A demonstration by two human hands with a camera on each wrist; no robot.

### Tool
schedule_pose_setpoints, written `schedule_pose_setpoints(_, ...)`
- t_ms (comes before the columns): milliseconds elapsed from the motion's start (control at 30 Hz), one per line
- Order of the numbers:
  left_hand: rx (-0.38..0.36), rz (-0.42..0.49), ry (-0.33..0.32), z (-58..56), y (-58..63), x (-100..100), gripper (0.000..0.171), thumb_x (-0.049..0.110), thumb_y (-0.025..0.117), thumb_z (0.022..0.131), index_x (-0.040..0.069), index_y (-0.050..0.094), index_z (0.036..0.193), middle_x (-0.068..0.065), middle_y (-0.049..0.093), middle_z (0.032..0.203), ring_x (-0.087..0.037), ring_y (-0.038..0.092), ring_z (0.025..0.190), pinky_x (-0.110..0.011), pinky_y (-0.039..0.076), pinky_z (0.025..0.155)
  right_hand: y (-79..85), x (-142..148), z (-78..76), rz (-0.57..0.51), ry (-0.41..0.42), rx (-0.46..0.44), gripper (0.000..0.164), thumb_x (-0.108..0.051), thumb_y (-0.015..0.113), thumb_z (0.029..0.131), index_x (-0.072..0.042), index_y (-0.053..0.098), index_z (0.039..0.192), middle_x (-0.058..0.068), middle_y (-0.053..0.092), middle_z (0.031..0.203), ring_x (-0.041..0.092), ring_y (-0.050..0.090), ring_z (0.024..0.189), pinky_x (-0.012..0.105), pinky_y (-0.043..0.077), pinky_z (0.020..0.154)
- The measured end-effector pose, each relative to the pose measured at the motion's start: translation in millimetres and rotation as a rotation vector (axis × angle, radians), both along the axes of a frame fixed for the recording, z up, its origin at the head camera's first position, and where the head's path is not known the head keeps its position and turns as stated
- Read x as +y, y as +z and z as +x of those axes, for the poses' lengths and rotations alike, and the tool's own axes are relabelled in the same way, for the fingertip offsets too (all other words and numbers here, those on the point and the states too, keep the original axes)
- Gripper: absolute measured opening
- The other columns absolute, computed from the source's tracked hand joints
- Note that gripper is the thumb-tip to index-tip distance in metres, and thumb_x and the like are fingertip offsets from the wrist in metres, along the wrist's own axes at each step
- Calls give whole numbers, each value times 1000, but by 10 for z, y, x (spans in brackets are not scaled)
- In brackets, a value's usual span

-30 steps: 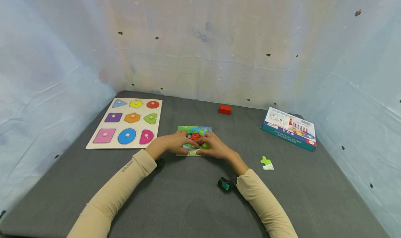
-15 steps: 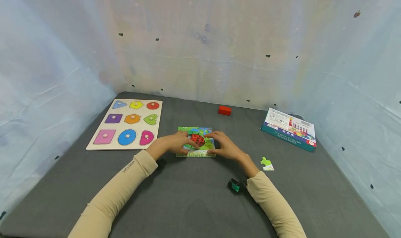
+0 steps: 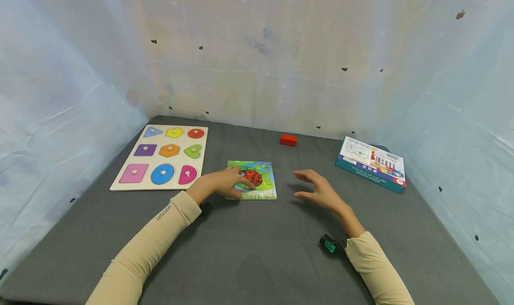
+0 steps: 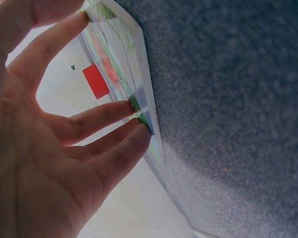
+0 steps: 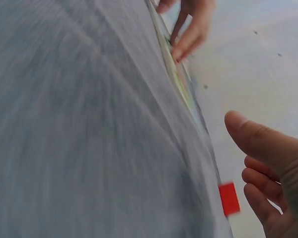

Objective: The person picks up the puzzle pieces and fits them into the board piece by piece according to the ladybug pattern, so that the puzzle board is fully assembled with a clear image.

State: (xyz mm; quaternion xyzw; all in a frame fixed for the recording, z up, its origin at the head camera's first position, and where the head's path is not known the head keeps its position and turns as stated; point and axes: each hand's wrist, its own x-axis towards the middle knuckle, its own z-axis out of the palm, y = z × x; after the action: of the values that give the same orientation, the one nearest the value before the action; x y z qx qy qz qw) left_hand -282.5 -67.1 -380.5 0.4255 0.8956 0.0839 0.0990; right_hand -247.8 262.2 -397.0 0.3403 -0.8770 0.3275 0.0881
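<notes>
A ladybug jigsaw puzzle (image 3: 263, 184) lies flat on the grey cloth in the middle of the head view. My left hand (image 3: 224, 181) rests on its left part with spread fingers; in the left wrist view the fingertips (image 4: 143, 133) touch the picture surface near its edge. Off to the puzzle's right, my right hand (image 3: 321, 192) hovers over the cloth, thumb and fingers apart and nothing between them. The right wrist view shows that hand's thumb (image 5: 253, 136) held away from its loosely bent fingers. The loose green-and-white jigsaw piece is hidden behind my right hand and forearm.
A wooden shape board (image 3: 138, 160) with knobbed pieces lies to the left. Behind the puzzle sits a red block (image 3: 288, 139). A teal-and-white box (image 3: 371, 164) stands at the back right. Pale sheeting (image 3: 257, 64) hangs round the table's back and sides.
My right hand has lifted off the puzzle and moved right, uncovering the ladybug and now covering the loose piece. My left hand has stayed in place on the puzzle.
</notes>
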Motion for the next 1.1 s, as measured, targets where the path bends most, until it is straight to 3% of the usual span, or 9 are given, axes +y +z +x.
schedule_pose_setpoints(67, 0, 1, 1, -3, 1, 1, 43, 23, 66, 83, 30, 61, 125, -15, 49, 108, -25, 41, 90, -42, 40, 79, 14, 123, 40, -10, -32, -15, 61, -11, 77, 75, 1, 51, 129, 18, 54, 123, 31, 54, 112, 40, 43, 94)
schedule_pose_setpoints(133, 4, 2, 2, -10, 3, -1, 43, 24, 66, 83, 30, 61, 125, -15, 49, 110, -25, 41, 92, -43, 40, 80, -48, 290, 12, -12, -73, -21, 62, -15, 77, 76, -1, 51, 130, 14, 54, 124, 28, 54, 112, 34, 43, 95)
schedule_pose_setpoints(367, 13, 0, 9, -23, 21, 0, 44, 25, 65, 82, 31, 61, 125, -16, 49, 111, -26, 41, 93, -43, 40, 81, 1, 663, 162, -15, -138, -14, 59, -11, 77, 76, 1, 52, 128, 16, 56, 122, 30, 55, 108, 11, 38, 90)
schedule_pose_setpoints(433, 13, -5, 12, -23, 26, 2, 44, 25, 65, 82, 31, 61, 125, -16, 49, 111, -26, 41, 93, -43, 40, 80, -1, 745, 205, -6, -142, -15, 59, -10, 76, 76, 1, 52, 128, 17, 56, 122, 31, 55, 108, 11, 39, 90)
schedule_pose_setpoints(600, 14, -8, 18, -16, 29, 7, 45, 26, 66, 81, 32, 60, 125, -14, 48, 107, -24, 40, 90, -40, 39, 77, -38, 923, 300, 16, -150, -34, 58, -8, 76, 75, 2, 52, 128, 18, 56, 122, 33, 55, 107, 25, 44, 89)
schedule_pose_setpoints(833, 15, -4, 16, -8, 18, 13, 45, 26, 66, 80, 31, 61, 124, -12, 48, 102, -23, 39, 86, -39, 38, 75, -105, 1187, 415, 44, -150, -68, 54, -11, 74, 79, 3, 53, 126, 17, 57, 119, 23, 55, 107, 8, 37, 89)
schedule_pose_setpoints(1100, -10, 1, 37, 5, 4, 12, 44, 26, 67, 80, 31, 62, 124, -19, 47, 120, -30, 42, 100, -47, 40, 85, -178, 1350, 525, 59, -88, -45, 52, -4, 74, 77, 7, 54, 123, 19, 56, 118, 11, 53, 107, 12, 39, 88)
